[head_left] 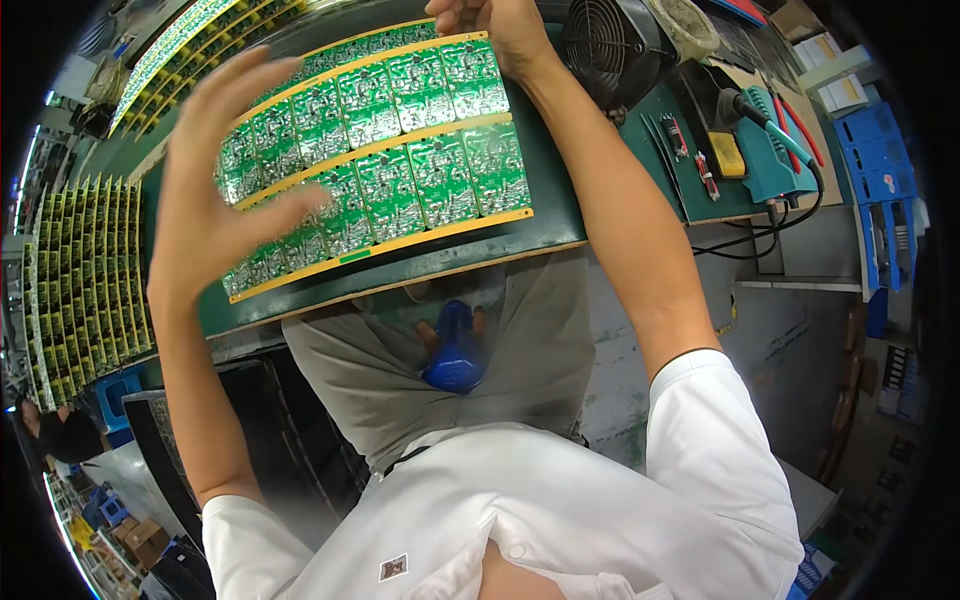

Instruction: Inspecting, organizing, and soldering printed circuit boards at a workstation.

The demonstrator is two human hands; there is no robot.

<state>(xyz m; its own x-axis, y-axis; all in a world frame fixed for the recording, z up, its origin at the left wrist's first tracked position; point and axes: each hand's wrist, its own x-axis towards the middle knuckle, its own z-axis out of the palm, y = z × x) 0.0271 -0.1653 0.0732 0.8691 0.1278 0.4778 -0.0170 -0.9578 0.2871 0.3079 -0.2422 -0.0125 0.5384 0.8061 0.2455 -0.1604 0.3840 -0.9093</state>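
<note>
A green circuit board panel (411, 178) with yellow edge strips lies on the green bench top, its solder side up and divided into several small boards. Over its left end is my left hand (215, 190), slightly blurred, thumb and fingers spread wide with nothing held between them. My right hand (510, 35) is at the panel's far right corner, fingers curled in and partly cut off by the picture's upper edge. Whatever those fingers hold, if anything, is hidden. Another green panel (385, 42) shows just behind the first one.
Many boards stand in a row (90, 280) at the left, with more panels (190, 50) at the far left. A black fan (612, 45) sits beyond my right forearm. Farther right are a soldering iron (770, 125), its teal stand (775, 175), a yellow sponge (727, 155) and tweezers (665, 155).
</note>
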